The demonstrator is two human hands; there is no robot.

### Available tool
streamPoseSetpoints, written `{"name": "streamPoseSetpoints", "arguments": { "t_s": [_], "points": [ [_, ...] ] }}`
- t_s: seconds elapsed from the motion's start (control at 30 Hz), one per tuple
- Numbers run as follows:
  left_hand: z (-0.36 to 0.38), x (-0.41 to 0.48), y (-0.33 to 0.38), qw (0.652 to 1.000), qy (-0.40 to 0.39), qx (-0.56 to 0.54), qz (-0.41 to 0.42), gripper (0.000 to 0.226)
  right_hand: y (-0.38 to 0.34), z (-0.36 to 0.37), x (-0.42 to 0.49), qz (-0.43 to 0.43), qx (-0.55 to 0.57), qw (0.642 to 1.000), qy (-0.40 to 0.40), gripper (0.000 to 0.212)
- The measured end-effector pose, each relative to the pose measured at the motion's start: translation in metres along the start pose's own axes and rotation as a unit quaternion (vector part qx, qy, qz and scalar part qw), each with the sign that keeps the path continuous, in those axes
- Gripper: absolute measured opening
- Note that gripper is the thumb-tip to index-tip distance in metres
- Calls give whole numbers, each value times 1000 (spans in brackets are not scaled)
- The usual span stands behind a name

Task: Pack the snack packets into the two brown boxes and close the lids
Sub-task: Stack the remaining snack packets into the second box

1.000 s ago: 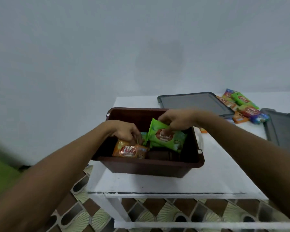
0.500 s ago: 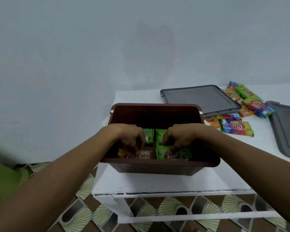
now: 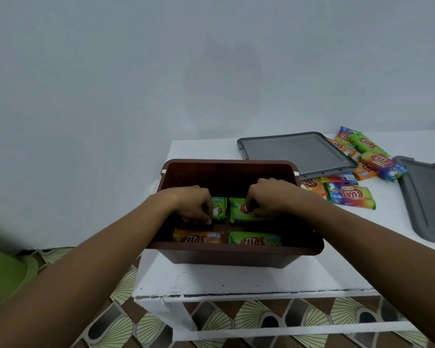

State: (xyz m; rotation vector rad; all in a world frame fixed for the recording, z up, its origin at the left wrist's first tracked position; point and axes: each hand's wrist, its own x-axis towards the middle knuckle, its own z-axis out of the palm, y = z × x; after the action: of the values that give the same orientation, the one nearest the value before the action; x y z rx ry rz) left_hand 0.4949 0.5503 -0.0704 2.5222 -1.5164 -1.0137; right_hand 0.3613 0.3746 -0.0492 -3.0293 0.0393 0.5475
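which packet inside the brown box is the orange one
The front-left packet, in the row nearest the person, just in front of the left hand. The other three packets in the brown box are green.

Packets [image 3: 254, 238] in box [image 3: 231, 254], lids [image 3: 296, 153] behind-right

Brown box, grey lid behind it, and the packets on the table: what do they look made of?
Brown box: apparently moulded plastic, smooth with a dull sheen, rounded rim. Grey lid: likely plastic too, matte, with a raised moulded border. Packets: glossy printed film, probably plastic, catching highlights.
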Motion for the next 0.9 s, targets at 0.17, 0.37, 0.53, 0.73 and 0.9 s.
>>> {"name": "streamPoseSetpoints", "arguments": {
  "t_s": [0.17,0.37,0.53,0.73,0.9],
  "points": [
    [-12,-3,11,998,38,15,43,17,12,-11,-18,-36,1,997,64,21],
    [-26,10,53,984,154,11,91,22,70,-18,-58,-94,268,937,204,17],
    [-31,28,106,952,279,-52,114,12,149,17,-88,0,263,925,274,18],
    [-35,59,188,928,344,-53,137,9,221,84,-119,146,75,984,65,41],
    [-16,108,250,972,226,23,61,19,237,97,-135,144,28,980,134,47]
  ]
}}
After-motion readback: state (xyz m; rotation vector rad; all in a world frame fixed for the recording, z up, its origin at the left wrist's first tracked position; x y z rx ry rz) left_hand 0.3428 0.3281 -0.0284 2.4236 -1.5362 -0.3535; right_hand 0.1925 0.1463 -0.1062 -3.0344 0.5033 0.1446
